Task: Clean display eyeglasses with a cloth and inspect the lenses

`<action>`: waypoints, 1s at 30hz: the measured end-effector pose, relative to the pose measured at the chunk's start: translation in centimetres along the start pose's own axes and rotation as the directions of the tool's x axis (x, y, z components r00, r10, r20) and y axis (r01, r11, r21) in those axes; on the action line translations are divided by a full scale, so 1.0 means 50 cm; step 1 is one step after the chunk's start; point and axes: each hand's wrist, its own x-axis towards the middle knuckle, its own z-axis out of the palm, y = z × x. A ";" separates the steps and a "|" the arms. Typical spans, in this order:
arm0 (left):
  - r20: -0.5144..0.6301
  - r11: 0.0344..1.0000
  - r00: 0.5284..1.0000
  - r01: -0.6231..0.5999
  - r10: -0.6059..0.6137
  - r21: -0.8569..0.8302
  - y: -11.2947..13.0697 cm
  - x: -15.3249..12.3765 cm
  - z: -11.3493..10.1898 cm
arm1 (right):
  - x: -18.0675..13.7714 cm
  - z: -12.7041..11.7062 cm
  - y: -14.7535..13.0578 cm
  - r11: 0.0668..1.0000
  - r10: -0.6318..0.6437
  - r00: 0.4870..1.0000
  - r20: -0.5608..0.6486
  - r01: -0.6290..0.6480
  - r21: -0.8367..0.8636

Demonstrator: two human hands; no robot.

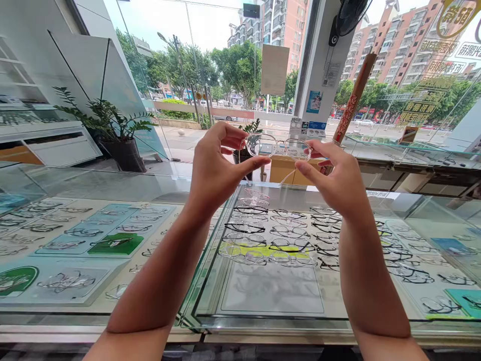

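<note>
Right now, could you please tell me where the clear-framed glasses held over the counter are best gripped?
At the outer corners of the clear-framed glasses, pinched from each side, as the left hand and right hand do: the lenses fill the middle and the rim looks thin.

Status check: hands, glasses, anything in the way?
Left hand pinches one end of the clear glasses, right hand the other end. Glasses held up above the display counter. Nothing blocking them.

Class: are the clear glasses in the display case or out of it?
Out: left hand and right hand hold the glasses above the case.
</note>
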 end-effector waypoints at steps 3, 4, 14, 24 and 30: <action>-0.001 1.000 1.000 -0.018 0.018 0.004 0.002 -0.001 -0.001 | 0.003 0.005 0.006 1.000 -0.015 1.000 -0.005 0.015 -0.005; -0.011 1.000 1.000 -0.029 0.029 0.002 0.003 -0.001 0.000 | 0.005 0.007 0.008 1.000 -0.028 0.999 -0.024 0.028 -0.014; -0.108 0.998 0.993 -0.048 0.044 -0.036 -0.044 0.006 0.055 | 0.002 0.026 -0.011 0.979 -0.120 0.973 -0.198 0.083 -0.183; -0.095 0.970 0.981 -0.184 0.170 -0.160 -0.106 0.002 0.091 | -0.003 0.029 -0.007 0.918 -0.288 0.932 -0.219 0.204 -0.339; -0.160 0.961 0.957 -0.259 0.242 -0.099 -0.111 -0.002 0.088 | 0.001 0.041 0.017 0.918 -0.323 0.918 -0.232 0.244 -0.312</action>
